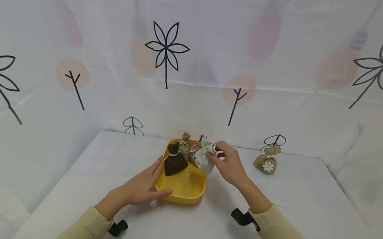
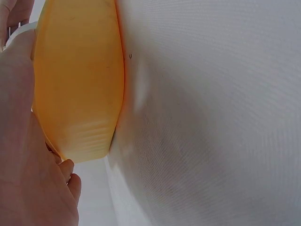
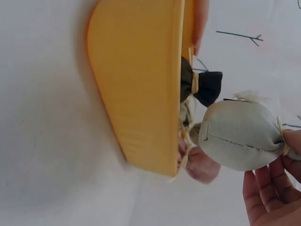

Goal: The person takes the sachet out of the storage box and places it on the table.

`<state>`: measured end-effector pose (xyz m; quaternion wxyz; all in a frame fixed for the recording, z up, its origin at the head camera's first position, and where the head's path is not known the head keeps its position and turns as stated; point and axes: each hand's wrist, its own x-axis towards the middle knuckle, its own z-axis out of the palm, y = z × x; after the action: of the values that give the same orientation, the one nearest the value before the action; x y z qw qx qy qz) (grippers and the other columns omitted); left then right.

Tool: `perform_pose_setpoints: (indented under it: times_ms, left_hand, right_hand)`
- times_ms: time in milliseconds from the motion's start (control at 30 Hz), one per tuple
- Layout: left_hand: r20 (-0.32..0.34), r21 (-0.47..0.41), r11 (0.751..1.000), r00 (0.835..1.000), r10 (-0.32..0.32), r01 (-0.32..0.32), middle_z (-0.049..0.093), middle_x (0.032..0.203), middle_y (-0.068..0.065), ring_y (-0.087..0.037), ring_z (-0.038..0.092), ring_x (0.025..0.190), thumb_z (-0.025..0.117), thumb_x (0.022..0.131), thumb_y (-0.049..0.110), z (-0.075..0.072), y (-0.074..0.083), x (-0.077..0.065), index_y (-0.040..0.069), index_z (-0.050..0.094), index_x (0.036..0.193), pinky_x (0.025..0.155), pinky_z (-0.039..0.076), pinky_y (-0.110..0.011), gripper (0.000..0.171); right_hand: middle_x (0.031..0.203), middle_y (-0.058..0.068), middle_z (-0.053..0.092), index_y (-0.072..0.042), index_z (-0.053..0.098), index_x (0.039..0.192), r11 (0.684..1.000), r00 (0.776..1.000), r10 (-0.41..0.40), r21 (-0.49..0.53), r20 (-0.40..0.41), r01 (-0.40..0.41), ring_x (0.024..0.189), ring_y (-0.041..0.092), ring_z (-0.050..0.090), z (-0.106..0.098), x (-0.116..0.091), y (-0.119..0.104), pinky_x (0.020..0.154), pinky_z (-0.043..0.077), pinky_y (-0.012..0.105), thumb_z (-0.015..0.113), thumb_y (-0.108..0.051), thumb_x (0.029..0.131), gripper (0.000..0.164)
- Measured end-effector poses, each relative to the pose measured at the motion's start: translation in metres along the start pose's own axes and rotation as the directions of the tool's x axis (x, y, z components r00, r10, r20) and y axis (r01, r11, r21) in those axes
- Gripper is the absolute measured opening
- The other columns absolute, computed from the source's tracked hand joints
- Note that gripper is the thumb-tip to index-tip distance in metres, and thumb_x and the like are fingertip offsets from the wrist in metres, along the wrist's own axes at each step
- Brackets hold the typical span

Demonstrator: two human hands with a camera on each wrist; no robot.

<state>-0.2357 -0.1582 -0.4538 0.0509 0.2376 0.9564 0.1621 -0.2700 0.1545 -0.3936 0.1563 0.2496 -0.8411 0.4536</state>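
In the head view a yellow plastic tray (image 1: 182, 200) sits on the white table. My left hand (image 1: 141, 184) rests against its left side, fingers stretched along the rim and thumb over the near corner. My right hand (image 1: 230, 165) pinches the gathered neck of a pale drawstring pouch (image 1: 204, 158) above the tray's right edge. The right wrist view shows this pouch (image 3: 242, 136) held clear of the tray's wall. Inside the tray are a dark brown pouch (image 1: 175, 165), an olive pouch (image 1: 184, 148) and a pinkish pouch (image 1: 193, 151), the last partly hidden.
A green-brown pouch (image 1: 266, 161) with a white daisy stands at the table's back right. Behind the table (image 1: 294, 210) hangs a white cloth (image 1: 193, 108) printed with line-drawn flowers. Black wrist cameras (image 1: 242, 217) stick out from the sleeves.
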Motion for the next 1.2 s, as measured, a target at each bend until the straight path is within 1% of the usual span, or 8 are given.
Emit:
perform_pose_setpoints:
  times_ms: [167, 433, 567, 700, 867, 1033, 1133, 1200]
  left_hand:
    - [0.0, 0.001, 1.0, 1.0, 0.001, -0.001, -0.005, 0.172, -0.008, -0.026, 0.015, 0.157, 0.044, 0.092, 0.08, 0.0, 0.0, 0.0, 0.006, 0.003, 0.164, 0.125, 0.024, -0.044, 0.112]
    - [0.0, -0.008, 1.0, 1.0, -0.004, 0.004, -0.004, 0.172, -0.007, -0.027, 0.016, 0.157, 0.046, 0.092, 0.079, 0.002, -0.002, 0.0, 0.006, 0.004, 0.165, 0.124, 0.025, -0.044, 0.111]
    - [0.002, -0.014, 1.0, 1.0, -0.003, 0.003, -0.005, 0.172, -0.007, -0.027, 0.016, 0.157, 0.046, 0.092, 0.079, 0.001, -0.001, 0.0, 0.007, 0.003, 0.164, 0.124, 0.024, -0.044, 0.111]
    - [0.0, -0.012, 1.0, 1.0, -0.008, 0.008, -0.005, 0.172, -0.007, -0.027, 0.016, 0.157, 0.048, 0.093, 0.077, 0.0, 0.0, 0.001, 0.007, 0.003, 0.165, 0.124, 0.024, -0.044, 0.11]
    - [-0.006, 0.0, 1.0, 1.0, -0.004, 0.004, -0.004, 0.172, -0.007, -0.026, 0.017, 0.157, 0.046, 0.092, 0.08, 0.0, 0.0, 0.002, 0.006, 0.002, 0.164, 0.124, 0.024, -0.043, 0.112]
    - [-0.01, 0.005, 1.0, 1.0, 0.0, 0.0, -0.004, 0.172, -0.007, -0.026, 0.016, 0.157, 0.043, 0.091, 0.082, 0.001, -0.001, 0.002, 0.006, 0.002, 0.164, 0.124, 0.025, -0.043, 0.114]
    - [-0.01, 0.006, 1.0, 1.0, 0.001, -0.001, -0.004, 0.172, -0.008, -0.025, 0.016, 0.157, 0.043, 0.09, 0.082, 0.001, -0.002, 0.002, 0.006, 0.002, 0.164, 0.124, 0.025, -0.043, 0.114]
    - [-0.008, 0.006, 1.0, 1.0, 0.001, -0.001, -0.004, 0.172, -0.008, -0.025, 0.016, 0.157, 0.043, 0.091, 0.082, 0.002, -0.002, 0.001, 0.006, 0.003, 0.164, 0.124, 0.025, -0.043, 0.114]
  right_hand:
    - [0.1, 0.006, 0.065, -0.004, 0.069, 0.11, 1.0, 1.0, 0.003, -0.016, -0.008, -0.003, 0.095, 0.021, 0.061, -0.011, -0.002, 0.003, 0.084, 0.059, 0.04, 0.071, -0.007, 0.096, 0.015]
    - [0.1, 0.007, 0.065, -0.004, 0.069, 0.109, 0.998, 0.999, 0.039, -0.04, -0.021, -0.04, 0.1, 0.026, 0.064, -0.021, -0.007, 0.017, 0.084, 0.058, 0.038, 0.072, -0.008, 0.096, 0.014]
    - [0.099, 0.008, 0.066, -0.003, 0.068, 0.107, 0.997, 0.999, 0.031, -0.065, -0.039, -0.034, 0.101, 0.027, 0.065, -0.026, -0.009, 0.022, 0.082, 0.059, 0.037, 0.072, -0.007, 0.095, 0.013]
    - [0.099, 0.009, 0.066, -0.002, 0.068, 0.108, 0.996, 0.999, 0.032, -0.087, -0.037, -0.035, 0.101, 0.029, 0.064, -0.032, -0.009, 0.026, 0.083, 0.059, 0.04, 0.071, -0.008, 0.096, 0.014]
    - [0.103, 0.012, 0.068, -0.001, 0.068, 0.109, 0.991, 0.998, 0.051, -0.122, -0.041, -0.056, 0.103, 0.032, 0.065, -0.038, -0.009, 0.033, 0.085, 0.059, 0.045, 0.071, -0.009, 0.097, 0.015]
    - [0.102, 0.014, 0.069, 0.001, 0.069, 0.107, 0.989, 0.997, 0.038, -0.137, -0.069, -0.047, 0.102, 0.032, 0.066, -0.044, -0.009, 0.043, 0.081, 0.059, 0.039, 0.071, -0.006, 0.095, 0.014]
    - [0.103, 0.016, 0.069, 0.003, 0.069, 0.108, 0.99, 0.996, 0.039, -0.128, -0.083, -0.05, 0.102, 0.035, 0.066, -0.049, -0.011, 0.05, 0.08, 0.057, 0.032, 0.071, -0.005, 0.095, 0.015]
    - [0.105, 0.019, 0.069, 0.005, 0.069, 0.11, 0.99, 0.994, 0.051, -0.129, -0.093, -0.063, 0.104, 0.037, 0.066, -0.052, -0.012, 0.054, 0.081, 0.057, 0.03, 0.07, -0.004, 0.096, 0.018]
